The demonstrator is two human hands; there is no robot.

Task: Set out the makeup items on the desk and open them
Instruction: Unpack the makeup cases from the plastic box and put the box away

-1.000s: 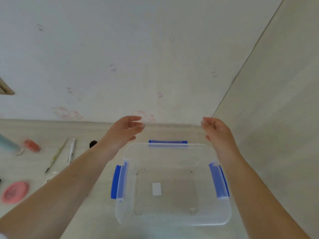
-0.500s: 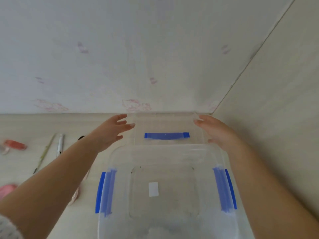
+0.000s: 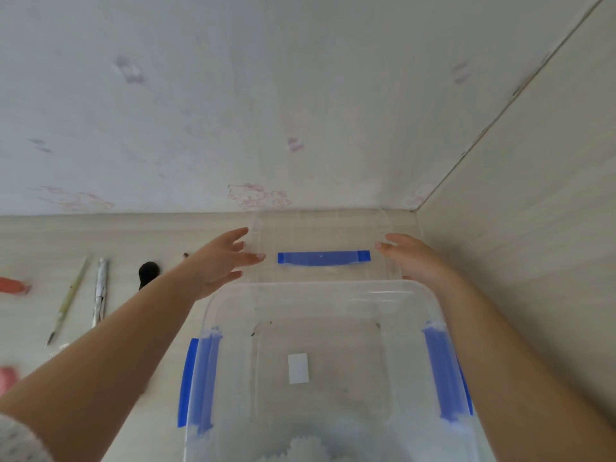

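An empty clear storage box [image 3: 233, 315] with blue side latches [image 3: 196, 378] sits on the desk in front of me, a white sticker [image 3: 297, 368] on its bottom. Behind its far rim a clear lid-like panel [image 3: 300, 235] with a blue clip [image 3: 323, 257] stands upright near the wall. My left hand [image 3: 216, 261] reaches to the panel's left edge with straight fingers. My right hand [image 3: 416, 261] is at its right edge, fingers extended. Whether they touch it is unclear. Makeup items lie at left: a black brush head [image 3: 149, 271], a silver tube [image 3: 100, 288], a thin green pencil [image 3: 70, 298].
A red item [image 3: 13, 285] and a blurred pink one [image 3: 6, 378] lie at the desk's left border. A wall with pink cartoon prints closes the back, and a pale side panel [image 3: 533, 228] closes the right, just beside the box.
The view has dipped closer to the box, which looks larger. Both hands have stretched forward from above the box to the sides of the clear panel behind it.
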